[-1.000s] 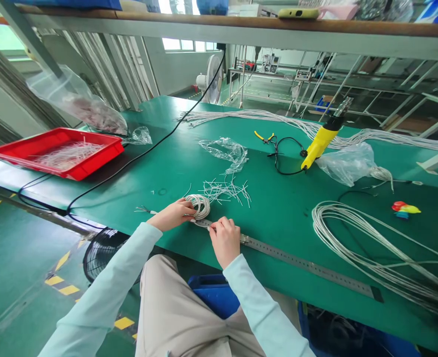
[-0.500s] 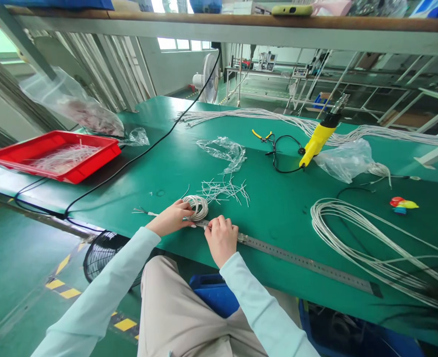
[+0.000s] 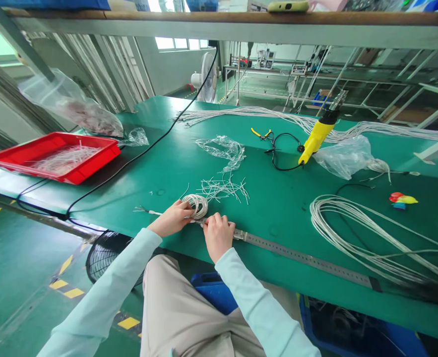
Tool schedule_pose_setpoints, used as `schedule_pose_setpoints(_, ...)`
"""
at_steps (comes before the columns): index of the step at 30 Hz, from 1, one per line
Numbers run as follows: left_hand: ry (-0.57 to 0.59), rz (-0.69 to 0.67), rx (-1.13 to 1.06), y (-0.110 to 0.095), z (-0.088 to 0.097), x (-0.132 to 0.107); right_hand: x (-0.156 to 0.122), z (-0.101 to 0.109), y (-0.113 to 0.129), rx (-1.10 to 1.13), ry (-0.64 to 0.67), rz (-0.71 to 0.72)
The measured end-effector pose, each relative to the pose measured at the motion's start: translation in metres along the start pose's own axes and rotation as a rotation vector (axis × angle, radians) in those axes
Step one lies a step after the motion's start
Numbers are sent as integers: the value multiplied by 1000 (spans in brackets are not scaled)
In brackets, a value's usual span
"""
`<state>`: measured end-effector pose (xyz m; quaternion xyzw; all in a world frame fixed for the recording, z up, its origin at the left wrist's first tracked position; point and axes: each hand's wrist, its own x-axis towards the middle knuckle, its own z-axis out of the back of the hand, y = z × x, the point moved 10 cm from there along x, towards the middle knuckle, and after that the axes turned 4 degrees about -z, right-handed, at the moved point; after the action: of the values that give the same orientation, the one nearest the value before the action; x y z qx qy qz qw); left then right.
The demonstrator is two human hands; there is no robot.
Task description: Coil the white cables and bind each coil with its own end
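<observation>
A small coil of white cable (image 3: 198, 204) lies near the front edge of the green table. My left hand (image 3: 174, 218) is closed on the coil's left side, and a cable end with bare stripped wires (image 3: 144, 210) sticks out to its left. Beside it, my right hand (image 3: 219, 235) is closed, fingertips pressed down at the cable's other end over a steel ruler (image 3: 308, 260). A connector-like end (image 3: 240, 234) shows on the ruler just right of that hand. Behind the coil is a loose pile of short white pieces (image 3: 224, 189).
A red tray (image 3: 92, 166) with white pieces stands left, a black cord (image 3: 129, 168) crossing beside it. Behind lie crumpled plastic (image 3: 226, 151), yellow-handled pliers (image 3: 260, 134) and a yellow heat gun (image 3: 315, 141). A larger cable loop (image 3: 338, 223) lies right. A shelf (image 3: 219, 30) spans overhead.
My right hand has shifted very slightly left and up along the ruler. My left hand keeps its hold on the coil. The whole view has moved a little.
</observation>
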<state>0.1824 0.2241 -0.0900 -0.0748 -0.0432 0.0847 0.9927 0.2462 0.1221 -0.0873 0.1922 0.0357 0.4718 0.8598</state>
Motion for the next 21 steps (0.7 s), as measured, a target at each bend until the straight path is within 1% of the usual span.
schedule_pose_setpoints(15, 5, 32, -37, 4, -1, 0, 6, -2, -6, 30, 0, 1)
schedule_pose_setpoints(21, 4, 48, -55, 1, 3, 0, 3, -1, -6, 41, -23, -9)
